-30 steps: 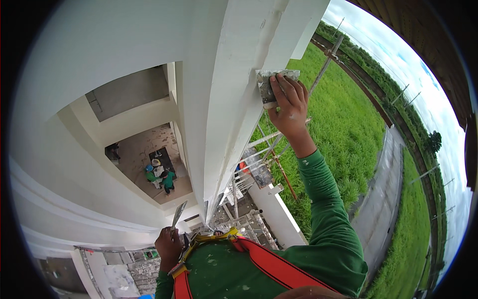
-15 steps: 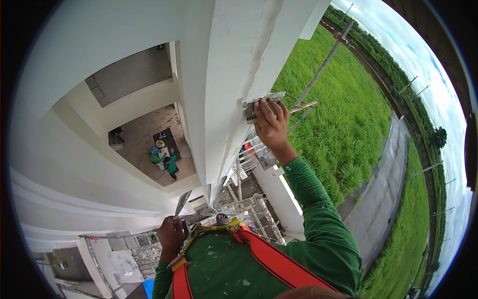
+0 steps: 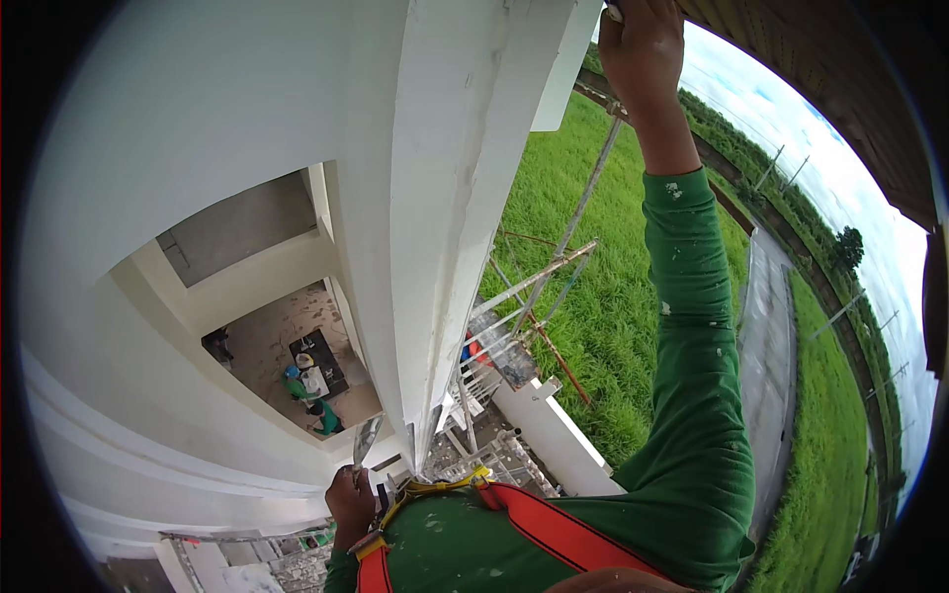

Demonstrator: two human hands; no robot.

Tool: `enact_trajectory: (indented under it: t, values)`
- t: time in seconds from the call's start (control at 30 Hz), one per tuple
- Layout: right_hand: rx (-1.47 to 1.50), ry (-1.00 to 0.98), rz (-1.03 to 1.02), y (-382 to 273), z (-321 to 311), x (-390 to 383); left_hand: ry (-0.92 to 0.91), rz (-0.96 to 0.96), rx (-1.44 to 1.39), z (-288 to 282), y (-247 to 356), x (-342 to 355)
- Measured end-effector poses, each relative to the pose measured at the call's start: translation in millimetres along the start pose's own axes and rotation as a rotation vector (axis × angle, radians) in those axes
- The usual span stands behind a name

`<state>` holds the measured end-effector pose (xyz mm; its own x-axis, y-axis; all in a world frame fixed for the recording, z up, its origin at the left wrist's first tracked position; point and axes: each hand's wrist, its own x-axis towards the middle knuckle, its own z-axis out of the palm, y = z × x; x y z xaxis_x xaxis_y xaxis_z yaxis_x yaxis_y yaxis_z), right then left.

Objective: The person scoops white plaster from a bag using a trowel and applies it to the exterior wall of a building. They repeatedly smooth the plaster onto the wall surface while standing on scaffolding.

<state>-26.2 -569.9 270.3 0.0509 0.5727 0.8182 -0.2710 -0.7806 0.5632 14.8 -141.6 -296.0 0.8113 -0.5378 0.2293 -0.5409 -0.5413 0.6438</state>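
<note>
My right hand (image 3: 645,54) is raised to the top edge of the view beside the white column (image 3: 445,168). Its fingers are curled, and only a small pale bit of the putty blade shows at them; the rest is cut off. A rough, uneven seam runs down the column's face. Low in front of my chest, my left hand (image 3: 351,502) is closed round a putty knife (image 3: 367,442), whose metal blade points upward. White specks dot my green sleeves.
I am high up, in a red safety harness (image 3: 554,529) with yellow straps. Far below, scaffold poles (image 3: 534,287) and a low white wall (image 3: 549,435) stand beside grass. Through a wall opening, people in green (image 3: 314,395) show on a lower floor. A brown roof underside (image 3: 840,79) overhangs at upper right.
My right hand has left the column's seam and moved up and right to the view's top edge, the arm stretching out. My left hand still holds the putty knife. The view has shifted slightly.
</note>
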Motion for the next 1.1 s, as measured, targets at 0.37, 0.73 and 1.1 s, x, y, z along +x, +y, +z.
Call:
enact_trajectory:
  t: [0.37, 0.73, 1.1]
  values:
    - [-0.13, -0.119, 0.061, -34, 19, -46, 0.042, -0.148, -0.001, -8, -8, -14]
    - [0.079, -0.567, 0.28, -139, -27, -252, -0.14, -0.194, 0.119, -22, 0, -17]
    - [0.464, -0.686, 0.506, -212, -90, -330, -0.285, -0.229, -0.631, -15, 69, 74]
